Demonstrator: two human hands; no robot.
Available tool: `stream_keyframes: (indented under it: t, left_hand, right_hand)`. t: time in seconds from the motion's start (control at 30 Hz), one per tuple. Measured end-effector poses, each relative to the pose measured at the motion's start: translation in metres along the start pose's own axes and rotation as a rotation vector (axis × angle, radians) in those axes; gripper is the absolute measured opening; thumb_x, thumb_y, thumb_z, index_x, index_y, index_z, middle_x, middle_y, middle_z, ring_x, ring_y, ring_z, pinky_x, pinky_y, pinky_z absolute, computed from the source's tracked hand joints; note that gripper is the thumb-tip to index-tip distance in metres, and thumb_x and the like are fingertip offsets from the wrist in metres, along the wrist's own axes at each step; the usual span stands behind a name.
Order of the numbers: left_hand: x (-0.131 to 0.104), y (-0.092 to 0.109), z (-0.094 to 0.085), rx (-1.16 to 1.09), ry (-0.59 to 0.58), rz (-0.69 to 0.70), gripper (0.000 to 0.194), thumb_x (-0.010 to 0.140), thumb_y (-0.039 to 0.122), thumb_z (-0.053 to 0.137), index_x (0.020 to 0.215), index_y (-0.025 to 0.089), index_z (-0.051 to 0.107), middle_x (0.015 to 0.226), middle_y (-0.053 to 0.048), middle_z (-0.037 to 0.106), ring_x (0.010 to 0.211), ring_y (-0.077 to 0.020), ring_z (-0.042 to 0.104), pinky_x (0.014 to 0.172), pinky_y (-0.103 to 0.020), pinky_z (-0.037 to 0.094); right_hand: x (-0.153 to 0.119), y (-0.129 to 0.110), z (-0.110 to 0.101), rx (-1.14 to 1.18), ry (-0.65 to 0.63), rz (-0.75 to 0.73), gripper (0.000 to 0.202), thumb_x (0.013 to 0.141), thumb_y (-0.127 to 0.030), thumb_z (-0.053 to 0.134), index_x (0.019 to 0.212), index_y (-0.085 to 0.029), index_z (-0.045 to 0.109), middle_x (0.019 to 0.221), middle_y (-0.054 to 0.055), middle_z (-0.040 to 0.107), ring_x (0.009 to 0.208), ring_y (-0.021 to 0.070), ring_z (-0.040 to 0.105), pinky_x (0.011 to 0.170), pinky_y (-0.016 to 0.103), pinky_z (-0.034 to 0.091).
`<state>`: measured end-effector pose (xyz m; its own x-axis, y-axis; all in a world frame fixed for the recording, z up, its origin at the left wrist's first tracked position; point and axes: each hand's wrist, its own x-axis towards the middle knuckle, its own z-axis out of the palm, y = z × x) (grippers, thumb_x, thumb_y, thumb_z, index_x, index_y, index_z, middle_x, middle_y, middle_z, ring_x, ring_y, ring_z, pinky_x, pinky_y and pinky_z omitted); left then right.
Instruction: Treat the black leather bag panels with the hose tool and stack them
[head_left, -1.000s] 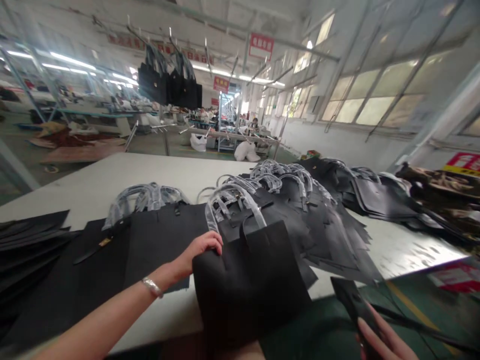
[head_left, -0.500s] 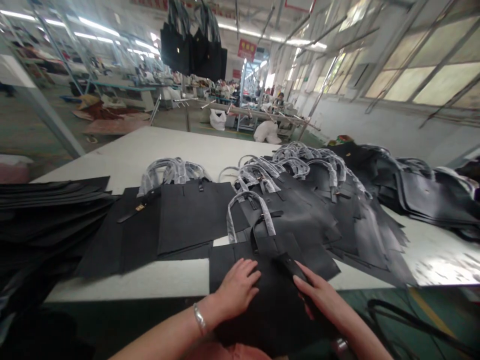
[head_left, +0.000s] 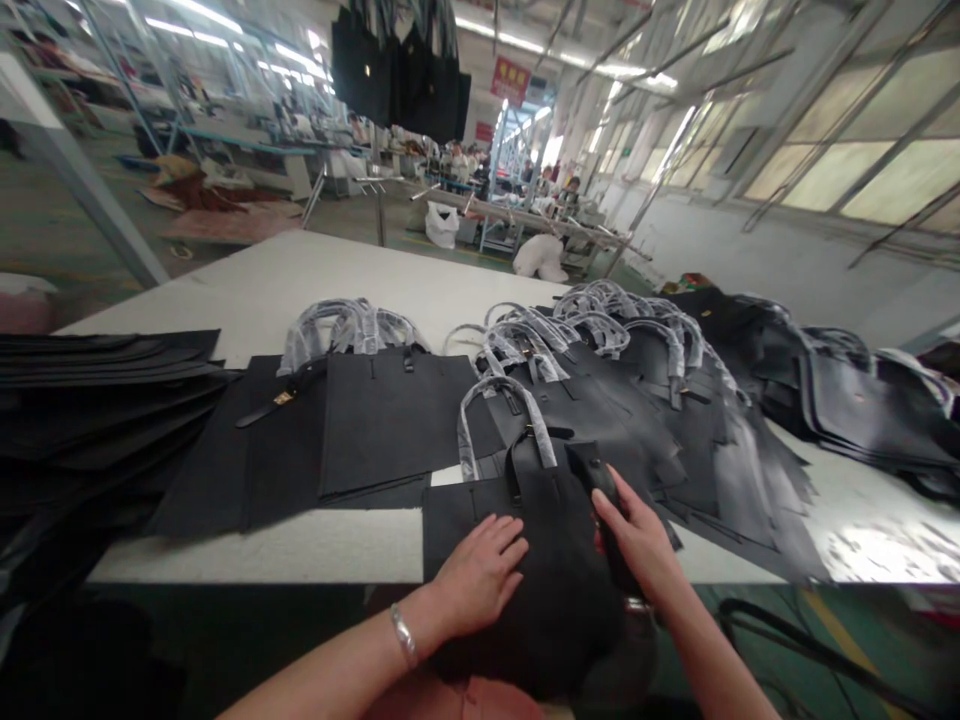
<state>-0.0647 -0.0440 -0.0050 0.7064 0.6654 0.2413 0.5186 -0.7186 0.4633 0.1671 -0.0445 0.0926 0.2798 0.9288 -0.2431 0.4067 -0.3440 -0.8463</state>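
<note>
Head view: the black bag (head_left: 551, 590) lies at the near edge of the white table (head_left: 322, 262), its wrapped handle (head_left: 465, 440) pointing away from the person; the left hand (head_left: 480, 572) rests on the bag's front, fingers extended and slightly bent, gripping nothing; the right hand (head_left: 637, 530) has its fingers curled round a black tool (head_left: 589, 464) at the bag's upper right corner; whether the tool touches the bag, I cannot tell; more bags (head_left: 397, 415) lie beyond.
</note>
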Motion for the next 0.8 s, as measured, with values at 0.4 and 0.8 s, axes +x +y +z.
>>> stream_keyframes:
  t: [0.4,0.8]
  left_hand:
    - [-0.005,-0.003,-0.003,0.036,0.035,0.087,0.019,0.095,0.029,0.049,0.108,0.018,0.059,0.107,-0.009,0.064,0.106,-0.0218,0.055,0.096,-0.041,0.041]
    - [-0.003,-0.007,-0.005,0.057,-0.003,0.110,0.013,0.095,0.024,0.047,0.096,0.019,0.059,0.094,-0.004,0.065,0.093,-0.0188,0.055,0.075,-0.032,0.040]
  right_hand:
    - [-0.027,0.003,0.018,-0.060,-0.438,0.182,0.070,0.082,-0.050,0.058,0.145,-0.024,0.041,0.058,-0.008,0.052,0.037,0.0098,0.052,0.036,0.021,0.040]
    - [0.004,-0.017,0.040,-0.053,-0.402,0.131,0.065,0.085,-0.047,0.056,0.143,-0.022,0.043,0.059,-0.006,0.054,0.038,0.0104,0.052,0.036,0.022,0.041]
